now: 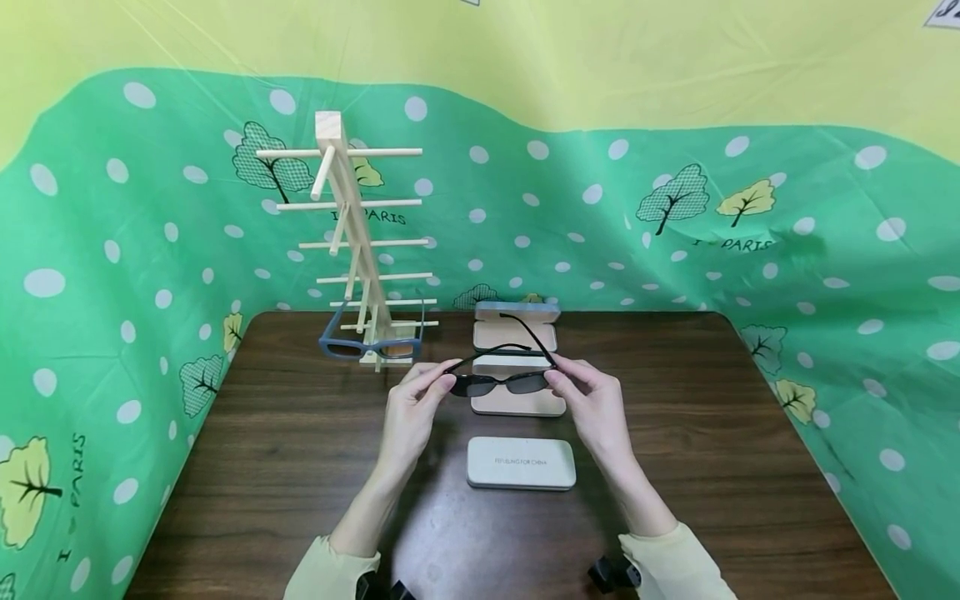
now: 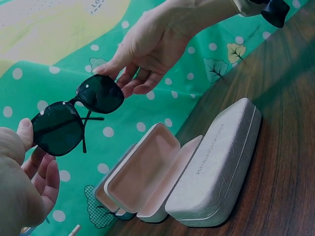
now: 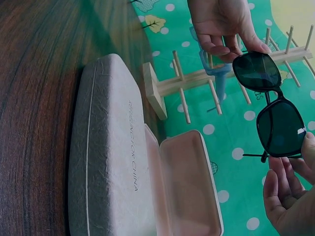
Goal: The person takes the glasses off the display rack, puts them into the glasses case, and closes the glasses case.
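Black sunglasses (image 1: 527, 383) with dark lenses are held up over the table between two hands, their temples unfolded and pointing away. The left hand (image 1: 411, 410) pinches one end of the frame between thumb and fingers. At the other end, the right hand (image 1: 600, 410) pinches the frame near the hinge. In the left wrist view both lenses of the sunglasses (image 2: 58, 130) show, with the temples crossing behind. Below the hands lies a closed pale glasses case (image 1: 521, 473) with lettering on its lid. Just beyond it, an open case (image 1: 517, 405) is partly covered by the sunglasses.
A second open case (image 1: 514, 335) stands farther back. To the left rises a wooden display rack (image 1: 352, 196) with pegs; blue-framed glasses (image 1: 327, 343) hang low on it. The dark wooden table (image 1: 285, 467) ends at a green patterned cloth (image 1: 570, 242).
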`<state>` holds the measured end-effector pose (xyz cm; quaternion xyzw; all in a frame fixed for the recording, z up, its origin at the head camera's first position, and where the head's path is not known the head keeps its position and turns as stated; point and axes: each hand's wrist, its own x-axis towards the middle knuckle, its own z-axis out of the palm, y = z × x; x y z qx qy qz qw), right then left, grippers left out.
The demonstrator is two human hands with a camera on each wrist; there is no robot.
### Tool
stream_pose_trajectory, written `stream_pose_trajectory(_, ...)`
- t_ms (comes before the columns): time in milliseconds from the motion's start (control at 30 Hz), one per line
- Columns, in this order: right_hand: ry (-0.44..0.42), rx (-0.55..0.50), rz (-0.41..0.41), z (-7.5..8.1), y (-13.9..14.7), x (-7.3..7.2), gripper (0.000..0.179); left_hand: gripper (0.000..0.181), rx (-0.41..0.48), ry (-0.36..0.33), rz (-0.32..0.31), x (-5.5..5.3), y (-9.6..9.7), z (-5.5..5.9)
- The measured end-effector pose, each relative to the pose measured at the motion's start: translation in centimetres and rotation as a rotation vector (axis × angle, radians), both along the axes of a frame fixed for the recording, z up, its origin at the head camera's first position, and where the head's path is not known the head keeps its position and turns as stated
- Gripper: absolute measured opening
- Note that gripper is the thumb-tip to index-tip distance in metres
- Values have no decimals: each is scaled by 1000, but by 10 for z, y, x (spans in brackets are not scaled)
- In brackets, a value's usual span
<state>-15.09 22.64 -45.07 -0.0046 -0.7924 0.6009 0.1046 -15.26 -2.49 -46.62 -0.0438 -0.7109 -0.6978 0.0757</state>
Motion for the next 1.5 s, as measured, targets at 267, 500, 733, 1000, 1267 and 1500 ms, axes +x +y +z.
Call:
stream_pose_trajectory(267, 13, 20, -13, 0, 2, 0, 30, 22, 4, -1, -30, -1, 1, -1)
stream_pose_trajectory(500, 37, 27, -25, -1, 3, 1, 30, 23, 12, -9, -53, -1, 0, -2)
stream_pose_trajectory(733, 69, 26, 5, -3, 4, -1, 29, 24, 33, -25, -77, -2, -1, -3)
stream_pose_trajectory(1000, 79, 21, 21, -4, 6, -1, 28, 29, 45, -59, -104, -3, -1, -5)
stream_pose_trajectory(1267, 71, 36, 62, -4, 8, -1, 25, 28, 50, -73, -115, -5, -2, -4)
stream_pose_trajectory(1500, 83, 74, 112, -5, 11, 0, 22, 27, 50, -85, -112, -5, -2, -6)
